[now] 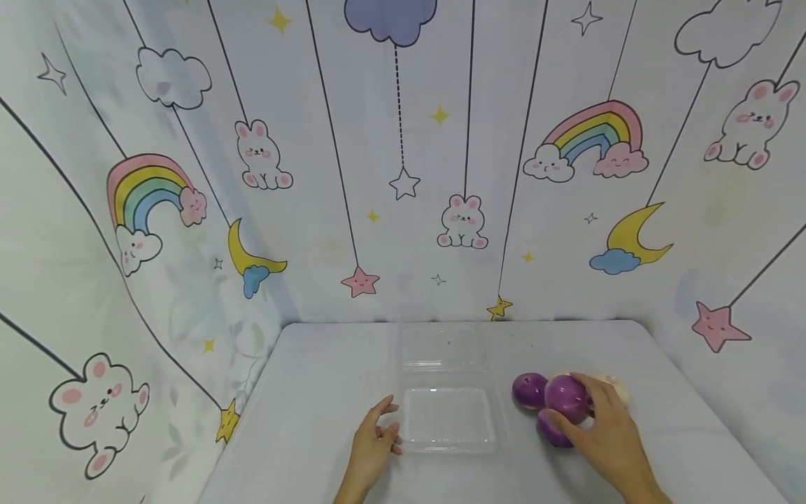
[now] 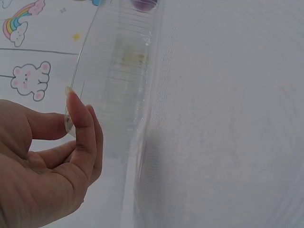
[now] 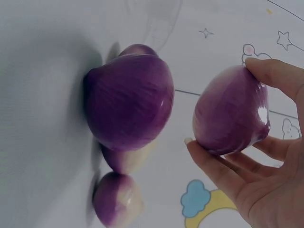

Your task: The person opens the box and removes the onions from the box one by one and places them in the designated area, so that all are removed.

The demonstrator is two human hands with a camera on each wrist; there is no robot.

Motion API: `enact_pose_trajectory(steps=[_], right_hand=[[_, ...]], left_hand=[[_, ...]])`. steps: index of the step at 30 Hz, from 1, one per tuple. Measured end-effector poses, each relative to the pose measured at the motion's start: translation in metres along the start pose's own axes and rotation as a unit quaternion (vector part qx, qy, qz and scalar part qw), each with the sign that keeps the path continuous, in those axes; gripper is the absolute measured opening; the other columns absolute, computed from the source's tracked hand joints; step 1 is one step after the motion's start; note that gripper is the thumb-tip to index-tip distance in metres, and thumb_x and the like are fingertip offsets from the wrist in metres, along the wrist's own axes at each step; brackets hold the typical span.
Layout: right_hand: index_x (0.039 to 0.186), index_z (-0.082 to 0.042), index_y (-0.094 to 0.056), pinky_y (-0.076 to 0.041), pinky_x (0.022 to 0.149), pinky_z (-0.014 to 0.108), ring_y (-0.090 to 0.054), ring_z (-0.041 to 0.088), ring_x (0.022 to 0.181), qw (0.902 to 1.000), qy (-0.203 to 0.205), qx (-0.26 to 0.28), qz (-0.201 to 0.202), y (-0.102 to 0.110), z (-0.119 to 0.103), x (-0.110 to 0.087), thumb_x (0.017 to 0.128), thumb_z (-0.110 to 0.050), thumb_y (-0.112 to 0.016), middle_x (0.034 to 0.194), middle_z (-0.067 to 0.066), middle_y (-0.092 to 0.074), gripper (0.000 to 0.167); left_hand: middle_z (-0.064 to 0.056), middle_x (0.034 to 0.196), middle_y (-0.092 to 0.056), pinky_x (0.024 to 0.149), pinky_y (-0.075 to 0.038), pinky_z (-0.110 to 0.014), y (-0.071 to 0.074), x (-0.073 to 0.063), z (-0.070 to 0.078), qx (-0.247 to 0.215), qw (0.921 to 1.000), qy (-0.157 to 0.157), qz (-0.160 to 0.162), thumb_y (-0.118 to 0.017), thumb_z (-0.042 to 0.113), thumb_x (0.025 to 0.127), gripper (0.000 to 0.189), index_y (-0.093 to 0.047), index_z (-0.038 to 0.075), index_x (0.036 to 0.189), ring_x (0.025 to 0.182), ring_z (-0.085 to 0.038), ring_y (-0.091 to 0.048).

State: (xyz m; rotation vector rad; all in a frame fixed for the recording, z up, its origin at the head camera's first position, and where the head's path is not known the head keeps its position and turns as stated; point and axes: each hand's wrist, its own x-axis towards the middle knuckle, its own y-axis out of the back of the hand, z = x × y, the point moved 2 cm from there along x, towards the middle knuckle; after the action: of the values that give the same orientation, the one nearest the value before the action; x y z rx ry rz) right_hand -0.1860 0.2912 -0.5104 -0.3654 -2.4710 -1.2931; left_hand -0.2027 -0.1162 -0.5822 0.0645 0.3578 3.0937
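Note:
A glossy purple onion (image 1: 567, 399) is held up in my right hand (image 1: 607, 435), the thumb on one side and fingers on the other. Below and beside it on the table lie another purple onion (image 1: 529, 390) and a darker one (image 1: 555, 428). Seen from the right wrist, the held onion (image 3: 232, 111) is apart from a large purple onion (image 3: 130, 102). My left hand (image 1: 371, 448) pinches the left edge of a clear plastic container (image 1: 449, 420) between thumb and fingers. Its wall (image 2: 109, 90) shows close up in the left wrist view.
The container's clear lid (image 1: 443, 348) lies spread open behind it. Pale onions (image 1: 616, 386) sit partly hidden behind the right hand; purple-and-white ones (image 3: 116, 199) show in the right wrist view. A white cloth covers the table (image 1: 302, 406). A patterned curtain (image 1: 327, 140) hangs behind.

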Motion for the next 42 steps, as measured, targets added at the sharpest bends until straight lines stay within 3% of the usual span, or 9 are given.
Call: enact_pose_trajectory(steps=[2, 4, 8, 10, 16, 18, 28, 36, 42], right_hand=[[0.145, -0.010, -0.053, -0.062, 0.079, 0.029, -0.065, 0.032, 0.108, 0.9999, 0.013, 0.002, 0.006, -0.001, -0.002, 0.001, 0.080, -0.050, -0.089, 0.135, 0.013, -0.056, 0.084], [0.144, -0.009, -0.054, -0.062, 0.078, 0.028, -0.066, 0.031, 0.107, 0.9997, 0.022, 0.005, 0.013, -0.002, -0.004, 0.002, 0.079, -0.048, -0.091, 0.135, 0.013, -0.057, 0.084], [0.145, -0.008, -0.054, -0.061, 0.083, 0.053, -0.066, 0.036, 0.107, 0.9991, 0.036, 0.011, 0.020, -0.005, -0.009, 0.003, 0.079, -0.045, -0.092, 0.136, 0.016, -0.057, 0.084], [0.145, -0.008, -0.053, -0.058, 0.084, 0.057, -0.065, 0.036, 0.109, 0.9988, 0.041, 0.012, 0.023, -0.006, -0.010, 0.003, 0.080, -0.044, -0.091, 0.136, 0.016, -0.057, 0.084], [0.143, -0.009, -0.056, -0.055, 0.085, 0.037, -0.063, 0.032, 0.112, 0.9972, 0.062, 0.017, 0.038, -0.011, -0.013, 0.006, 0.079, -0.041, -0.093, 0.134, 0.013, -0.059, 0.081], [0.142, -0.009, -0.057, -0.055, 0.086, 0.037, -0.063, 0.033, 0.114, 0.9964, 0.069, 0.022, 0.045, -0.013, -0.014, 0.007, 0.078, -0.039, -0.094, 0.133, 0.013, -0.060, 0.079], [0.139, -0.007, -0.059, -0.057, 0.085, 0.064, -0.062, 0.038, 0.114, 0.9946, 0.081, 0.034, 0.055, -0.022, -0.019, 0.013, 0.076, -0.035, -0.096, 0.131, 0.017, -0.060, 0.079], [0.142, -0.013, -0.057, -0.056, 0.086, 0.071, -0.060, 0.042, 0.113, 0.9973, 0.063, 0.024, 0.031, -0.028, -0.027, 0.016, 0.079, -0.038, -0.093, 0.133, 0.017, -0.056, 0.077], [0.142, -0.016, -0.058, -0.057, 0.086, 0.068, -0.062, 0.040, 0.112, 0.9968, 0.066, 0.034, 0.031, -0.032, -0.031, 0.018, 0.079, -0.038, -0.094, 0.135, 0.014, -0.054, 0.076]], left_hand=[[-0.020, 0.144, -0.056, 0.062, -0.062, -0.029, 0.000, 0.000, 0.000, -0.002, 1.0000, -0.001, 0.000, -0.061, -0.002, 0.101, 0.056, -0.045, 0.003, 0.155, 0.073, -0.025, -0.069], [-0.020, 0.143, -0.056, 0.062, -0.063, -0.029, 0.000, 0.000, -0.001, -0.004, 1.0000, -0.002, 0.000, -0.061, -0.002, 0.101, 0.057, -0.044, 0.002, 0.155, 0.073, -0.026, -0.069], [-0.019, 0.143, -0.056, 0.063, -0.063, -0.029, 0.000, 0.000, -0.002, -0.008, 1.0000, -0.002, 0.000, -0.061, -0.003, 0.101, 0.057, -0.044, 0.002, 0.155, 0.073, -0.026, -0.069], [-0.019, 0.143, -0.056, 0.063, -0.063, -0.029, 0.000, 0.000, -0.002, -0.010, 0.9999, -0.003, 0.000, -0.061, -0.003, 0.101, 0.057, -0.044, 0.002, 0.155, 0.073, -0.026, -0.069], [-0.020, 0.143, -0.056, 0.063, -0.063, -0.029, -0.001, 0.000, -0.001, -0.014, 0.9999, -0.006, -0.006, -0.060, -0.003, 0.101, 0.057, -0.043, 0.001, 0.155, 0.075, -0.030, -0.070], [-0.021, 0.143, -0.055, 0.064, -0.063, -0.029, 0.000, 0.000, 0.000, -0.016, 0.9998, -0.007, -0.006, -0.060, -0.003, 0.101, 0.057, -0.043, 0.000, 0.155, 0.076, -0.032, -0.070], [-0.023, 0.143, -0.055, 0.062, -0.063, -0.029, 0.000, -0.002, 0.001, -0.035, 0.9993, -0.017, -0.002, -0.062, -0.004, 0.100, 0.057, -0.043, -0.002, 0.154, 0.074, -0.029, -0.069], [-0.023, 0.143, -0.055, 0.061, -0.063, -0.029, 0.000, -0.003, 0.003, -0.039, 0.9991, -0.016, -0.003, -0.062, -0.004, 0.100, 0.058, -0.043, -0.001, 0.154, 0.073, -0.028, -0.068], [-0.021, 0.144, -0.055, 0.063, -0.063, -0.029, 0.001, -0.002, 0.003, -0.021, 0.9997, -0.010, -0.008, -0.062, -0.003, 0.101, 0.057, -0.043, 0.000, 0.154, 0.072, -0.022, -0.068]])
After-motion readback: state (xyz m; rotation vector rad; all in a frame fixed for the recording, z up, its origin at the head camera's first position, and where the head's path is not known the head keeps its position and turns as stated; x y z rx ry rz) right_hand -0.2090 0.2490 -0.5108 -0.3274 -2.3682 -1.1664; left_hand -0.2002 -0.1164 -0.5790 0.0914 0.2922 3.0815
